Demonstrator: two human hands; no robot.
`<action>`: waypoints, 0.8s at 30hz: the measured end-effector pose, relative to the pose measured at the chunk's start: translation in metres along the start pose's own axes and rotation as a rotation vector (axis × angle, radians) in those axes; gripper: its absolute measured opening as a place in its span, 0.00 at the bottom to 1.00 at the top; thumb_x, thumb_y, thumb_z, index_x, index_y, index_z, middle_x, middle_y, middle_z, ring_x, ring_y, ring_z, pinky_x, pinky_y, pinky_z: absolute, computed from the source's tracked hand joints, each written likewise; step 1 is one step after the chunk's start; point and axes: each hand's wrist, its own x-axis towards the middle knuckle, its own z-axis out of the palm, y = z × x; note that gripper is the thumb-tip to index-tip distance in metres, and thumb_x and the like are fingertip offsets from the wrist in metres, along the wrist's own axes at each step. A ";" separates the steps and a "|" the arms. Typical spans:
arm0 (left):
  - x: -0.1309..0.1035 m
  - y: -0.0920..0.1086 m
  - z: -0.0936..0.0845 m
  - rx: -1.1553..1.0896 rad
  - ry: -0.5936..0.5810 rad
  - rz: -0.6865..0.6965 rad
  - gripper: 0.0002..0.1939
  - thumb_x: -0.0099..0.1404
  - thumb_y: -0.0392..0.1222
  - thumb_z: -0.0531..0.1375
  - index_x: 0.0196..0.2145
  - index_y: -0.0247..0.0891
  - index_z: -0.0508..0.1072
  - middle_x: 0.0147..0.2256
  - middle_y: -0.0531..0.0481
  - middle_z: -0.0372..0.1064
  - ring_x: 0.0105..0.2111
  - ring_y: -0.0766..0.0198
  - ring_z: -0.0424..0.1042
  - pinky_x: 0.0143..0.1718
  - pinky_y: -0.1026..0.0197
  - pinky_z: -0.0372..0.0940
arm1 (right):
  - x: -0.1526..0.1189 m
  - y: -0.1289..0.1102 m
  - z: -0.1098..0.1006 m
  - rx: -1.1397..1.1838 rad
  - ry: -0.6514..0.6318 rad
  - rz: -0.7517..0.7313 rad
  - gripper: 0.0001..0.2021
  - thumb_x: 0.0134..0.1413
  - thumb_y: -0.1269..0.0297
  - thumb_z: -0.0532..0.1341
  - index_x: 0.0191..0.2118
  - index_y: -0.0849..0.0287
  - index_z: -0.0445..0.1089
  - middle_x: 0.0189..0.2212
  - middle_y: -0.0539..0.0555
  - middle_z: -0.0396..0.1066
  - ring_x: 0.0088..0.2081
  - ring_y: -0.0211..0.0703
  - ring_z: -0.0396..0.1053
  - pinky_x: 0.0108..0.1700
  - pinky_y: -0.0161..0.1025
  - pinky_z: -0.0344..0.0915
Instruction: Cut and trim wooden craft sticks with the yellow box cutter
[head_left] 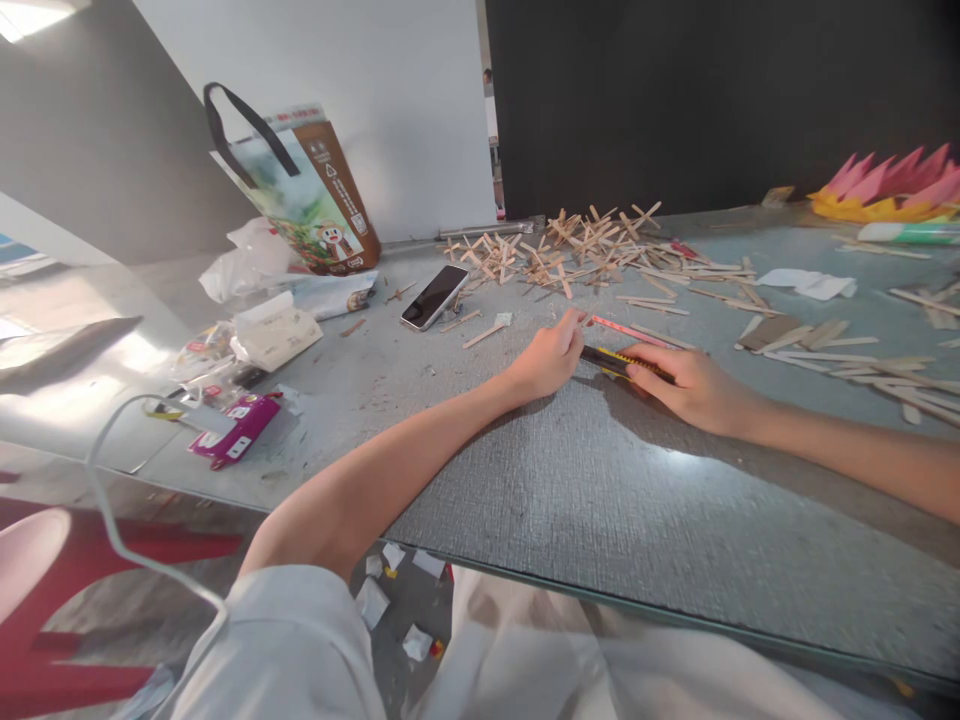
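Observation:
My right hand (694, 388) is wrapped around a black and yellow utility knife (628, 364), which lies low over the table and points left toward my other hand. My left hand (553, 356) is closed in a pinch at the knife's front end. What its fingertips hold is too small and hidden to make out. A thin red strip (626, 327) lies just beyond both hands, close to the left fingertips. Behind them spreads a pile of wooden craft sticks (570, 250), many joined in crosses.
More loose sticks (840, 360) lie to the right. A phone (435, 298), a shopping bag (322, 200) and a purple pack (236, 430) are on the left. Pink and yellow paper petals (892, 190) stand far right. A white cable (112, 520) hangs over the table's left edge.

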 end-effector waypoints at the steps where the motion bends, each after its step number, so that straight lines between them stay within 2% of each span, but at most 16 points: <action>1: 0.000 0.000 0.000 -0.009 -0.001 0.001 0.20 0.80 0.39 0.46 0.63 0.33 0.68 0.36 0.44 0.76 0.38 0.55 0.77 0.46 0.57 0.66 | 0.000 0.000 0.000 0.003 0.000 0.001 0.20 0.75 0.48 0.52 0.49 0.53 0.76 0.30 0.52 0.76 0.30 0.48 0.71 0.35 0.45 0.62; 7: 0.001 -0.004 0.002 -0.045 0.007 0.008 0.19 0.80 0.38 0.47 0.62 0.37 0.68 0.49 0.38 0.79 0.47 0.53 0.79 0.50 0.56 0.68 | 0.000 0.001 0.001 0.006 -0.004 0.006 0.20 0.75 0.47 0.52 0.50 0.52 0.77 0.30 0.52 0.76 0.31 0.49 0.72 0.36 0.45 0.62; 17: -0.001 -0.002 -0.001 -0.006 -0.021 0.024 0.20 0.81 0.40 0.46 0.64 0.33 0.66 0.45 0.38 0.80 0.46 0.53 0.81 0.50 0.56 0.69 | 0.000 0.004 0.001 0.012 0.016 -0.007 0.21 0.75 0.47 0.53 0.52 0.52 0.77 0.32 0.53 0.77 0.32 0.49 0.73 0.36 0.45 0.64; 24: -0.001 -0.001 -0.001 0.074 -0.043 0.017 0.21 0.82 0.42 0.44 0.64 0.36 0.66 0.39 0.44 0.79 0.41 0.54 0.80 0.48 0.55 0.69 | 0.000 0.003 0.002 -0.011 0.016 -0.012 0.20 0.75 0.47 0.52 0.51 0.52 0.77 0.31 0.52 0.77 0.31 0.49 0.72 0.36 0.45 0.63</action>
